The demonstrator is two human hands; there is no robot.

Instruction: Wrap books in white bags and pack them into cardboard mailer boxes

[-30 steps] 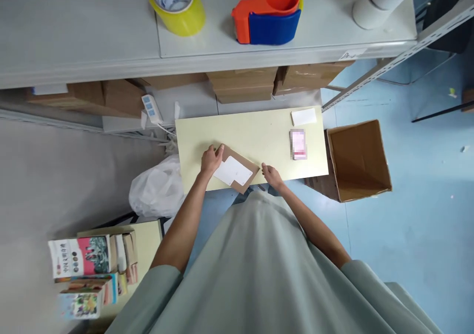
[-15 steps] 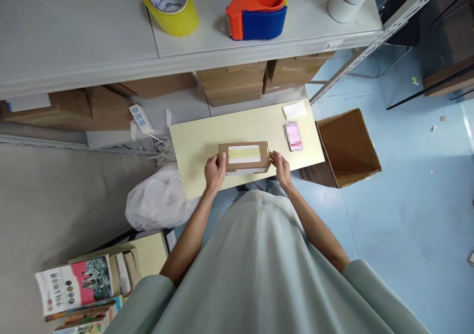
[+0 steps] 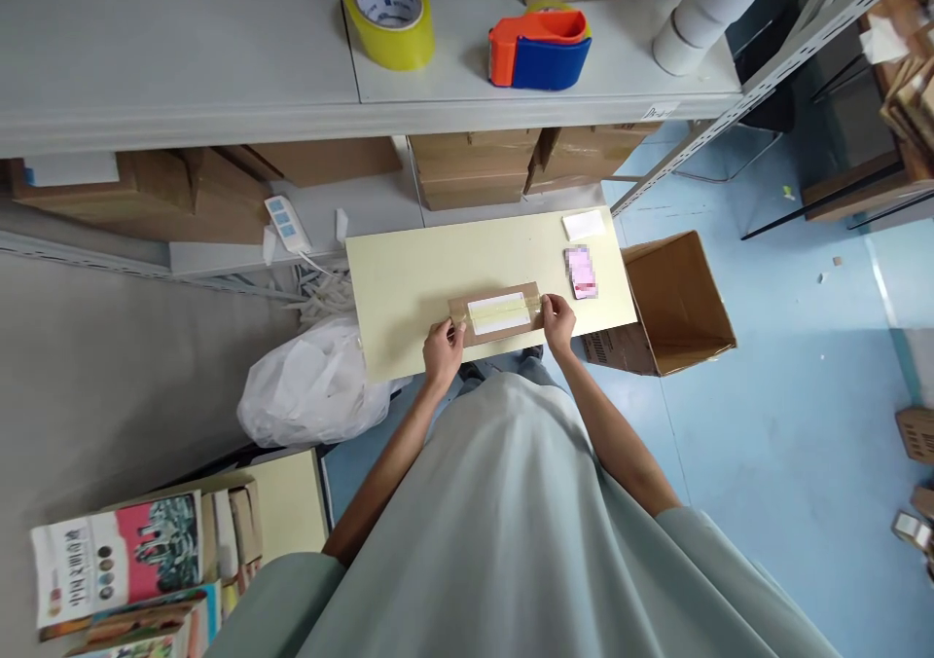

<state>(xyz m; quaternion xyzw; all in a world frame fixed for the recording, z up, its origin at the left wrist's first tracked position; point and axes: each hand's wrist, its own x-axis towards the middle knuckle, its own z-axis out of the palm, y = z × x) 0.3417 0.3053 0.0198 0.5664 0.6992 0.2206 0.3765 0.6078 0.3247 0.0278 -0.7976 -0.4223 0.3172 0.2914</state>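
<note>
Brown cardboard forms the small box (image 3: 497,313) between the hands, over a cream table (image 3: 409,269); the left hand (image 3: 442,354) and right hand (image 3: 558,323) pinch its ends. Its white label (image 3: 487,316) seems unreadable here, but a book (image 3: 117,561) well left of the left hand shows Chinese characters.

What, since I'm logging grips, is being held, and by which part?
The box, by its two ends: the left hand at its left end, the right hand at its right.
</note>
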